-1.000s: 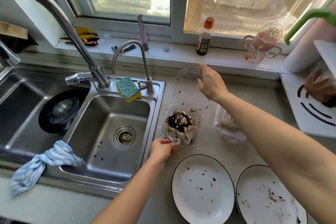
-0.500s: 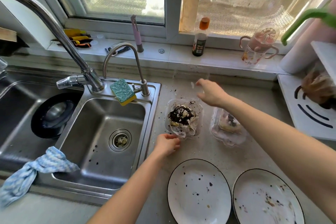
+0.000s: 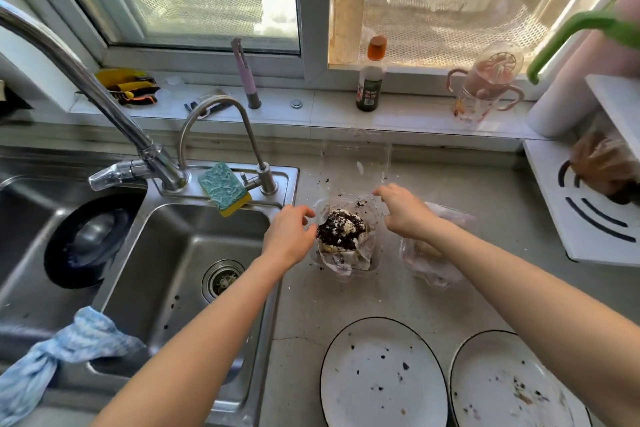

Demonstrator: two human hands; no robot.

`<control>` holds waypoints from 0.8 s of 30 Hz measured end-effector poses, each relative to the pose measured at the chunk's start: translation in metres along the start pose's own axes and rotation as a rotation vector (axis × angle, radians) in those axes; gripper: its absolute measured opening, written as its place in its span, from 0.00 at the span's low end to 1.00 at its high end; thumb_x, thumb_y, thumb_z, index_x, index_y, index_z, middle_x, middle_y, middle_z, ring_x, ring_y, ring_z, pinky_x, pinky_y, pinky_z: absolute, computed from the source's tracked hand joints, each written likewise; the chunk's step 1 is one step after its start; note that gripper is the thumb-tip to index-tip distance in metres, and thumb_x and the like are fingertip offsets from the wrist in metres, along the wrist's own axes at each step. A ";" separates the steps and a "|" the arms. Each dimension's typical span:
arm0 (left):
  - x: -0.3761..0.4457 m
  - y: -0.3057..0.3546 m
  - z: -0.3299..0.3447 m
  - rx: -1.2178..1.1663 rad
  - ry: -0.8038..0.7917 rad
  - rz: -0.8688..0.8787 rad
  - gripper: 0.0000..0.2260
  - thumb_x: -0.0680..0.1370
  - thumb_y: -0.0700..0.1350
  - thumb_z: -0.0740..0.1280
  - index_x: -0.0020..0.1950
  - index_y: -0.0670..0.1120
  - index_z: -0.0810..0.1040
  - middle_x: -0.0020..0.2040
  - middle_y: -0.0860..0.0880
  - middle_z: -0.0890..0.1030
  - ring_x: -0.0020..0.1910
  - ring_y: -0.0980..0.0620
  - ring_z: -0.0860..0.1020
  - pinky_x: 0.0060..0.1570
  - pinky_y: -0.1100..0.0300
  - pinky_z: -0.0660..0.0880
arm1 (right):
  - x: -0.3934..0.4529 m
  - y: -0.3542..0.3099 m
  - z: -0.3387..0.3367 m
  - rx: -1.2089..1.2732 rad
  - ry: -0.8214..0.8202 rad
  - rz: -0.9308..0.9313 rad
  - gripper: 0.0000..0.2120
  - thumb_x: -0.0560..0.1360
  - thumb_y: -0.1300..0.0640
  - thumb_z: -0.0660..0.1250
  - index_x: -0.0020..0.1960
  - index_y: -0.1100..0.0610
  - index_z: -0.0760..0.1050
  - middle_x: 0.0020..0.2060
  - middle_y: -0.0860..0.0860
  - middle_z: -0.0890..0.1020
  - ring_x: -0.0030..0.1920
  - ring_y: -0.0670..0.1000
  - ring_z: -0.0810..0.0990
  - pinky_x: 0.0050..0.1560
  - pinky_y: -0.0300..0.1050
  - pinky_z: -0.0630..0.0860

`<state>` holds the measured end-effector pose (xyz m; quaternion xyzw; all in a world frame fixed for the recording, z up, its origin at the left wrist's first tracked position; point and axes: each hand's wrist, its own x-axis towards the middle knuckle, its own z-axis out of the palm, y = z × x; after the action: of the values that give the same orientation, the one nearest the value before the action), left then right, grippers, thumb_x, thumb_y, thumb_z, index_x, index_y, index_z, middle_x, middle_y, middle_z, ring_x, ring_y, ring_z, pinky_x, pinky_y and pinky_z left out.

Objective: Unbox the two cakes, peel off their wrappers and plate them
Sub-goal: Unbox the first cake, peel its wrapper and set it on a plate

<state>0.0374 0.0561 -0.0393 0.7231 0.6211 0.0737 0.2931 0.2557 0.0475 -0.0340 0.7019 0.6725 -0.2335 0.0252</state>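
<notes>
Fingers of our left hand [image 3: 289, 239] are curling loosely just left of the chocolate-crumbed cake [image 3: 341, 230], gripping nothing yet, and our right hand [image 3: 403, 211] is coming down open on the far side, fingertips spread and empty. A moment ago that right hand was up at the clear lid [image 3: 356, 158]; now the lid is standing folded back beyond our fingertips, and the left hand has moved up from the near edge of the open box [image 3: 372, 253]. So the first cake, still in its paper wrapper [image 3: 341, 262], is sitting between our hands, ready for lifting. Under our right wrist the second box [image 3: 433, 269] is lying shut. Nearer us, two plates [image 3: 381, 374] are waiting.
</notes>
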 end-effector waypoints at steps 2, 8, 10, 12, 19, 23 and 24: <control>0.006 0.001 0.002 0.053 -0.109 0.021 0.19 0.75 0.47 0.66 0.66 0.48 0.74 0.61 0.45 0.74 0.62 0.47 0.73 0.61 0.51 0.73 | 0.003 0.000 0.001 -0.006 -0.043 -0.016 0.28 0.70 0.69 0.63 0.68 0.57 0.66 0.63 0.56 0.71 0.63 0.56 0.70 0.58 0.49 0.73; 0.014 0.003 0.003 0.338 -0.321 0.109 0.34 0.69 0.50 0.71 0.73 0.47 0.63 0.73 0.42 0.62 0.74 0.43 0.59 0.72 0.48 0.61 | 0.005 0.000 0.003 -0.016 -0.127 -0.044 0.34 0.65 0.60 0.74 0.68 0.55 0.64 0.61 0.54 0.70 0.60 0.53 0.69 0.57 0.46 0.74; 0.015 0.003 0.005 0.391 -0.349 0.132 0.37 0.69 0.52 0.72 0.75 0.46 0.60 0.77 0.42 0.56 0.77 0.42 0.51 0.75 0.46 0.54 | 0.004 -0.001 0.004 -0.076 -0.112 -0.059 0.34 0.64 0.56 0.75 0.66 0.56 0.65 0.60 0.54 0.70 0.59 0.53 0.68 0.55 0.44 0.72; 0.016 0.002 0.008 0.448 -0.347 0.157 0.40 0.70 0.53 0.72 0.77 0.46 0.57 0.79 0.42 0.51 0.78 0.42 0.44 0.76 0.44 0.49 | 0.003 -0.004 0.006 -0.133 -0.103 -0.053 0.34 0.63 0.52 0.77 0.64 0.58 0.66 0.60 0.54 0.69 0.59 0.53 0.67 0.55 0.45 0.71; 0.025 -0.004 0.019 0.543 -0.272 0.241 0.44 0.69 0.57 0.72 0.78 0.46 0.53 0.79 0.42 0.46 0.78 0.41 0.39 0.76 0.44 0.44 | 0.004 -0.014 0.017 -0.256 -0.133 -0.030 0.35 0.62 0.47 0.77 0.63 0.61 0.69 0.76 0.61 0.49 0.76 0.60 0.48 0.72 0.56 0.56; 0.027 -0.008 0.020 0.484 -0.259 0.249 0.43 0.67 0.59 0.72 0.76 0.49 0.56 0.79 0.42 0.44 0.77 0.41 0.35 0.76 0.44 0.43 | 0.006 -0.016 0.030 -0.216 -0.120 -0.006 0.26 0.67 0.55 0.73 0.61 0.61 0.69 0.76 0.62 0.39 0.75 0.59 0.35 0.74 0.57 0.47; 0.028 -0.009 0.021 0.477 -0.257 0.249 0.42 0.67 0.59 0.72 0.75 0.49 0.57 0.79 0.42 0.44 0.77 0.41 0.35 0.76 0.43 0.43 | 0.006 -0.016 0.033 -0.211 -0.093 -0.005 0.24 0.68 0.58 0.70 0.61 0.61 0.69 0.76 0.62 0.39 0.75 0.59 0.34 0.74 0.56 0.45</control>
<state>0.0458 0.0763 -0.0683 0.8456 0.4852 -0.1311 0.1801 0.2301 0.0434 -0.0614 0.6821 0.6931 -0.1939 0.1293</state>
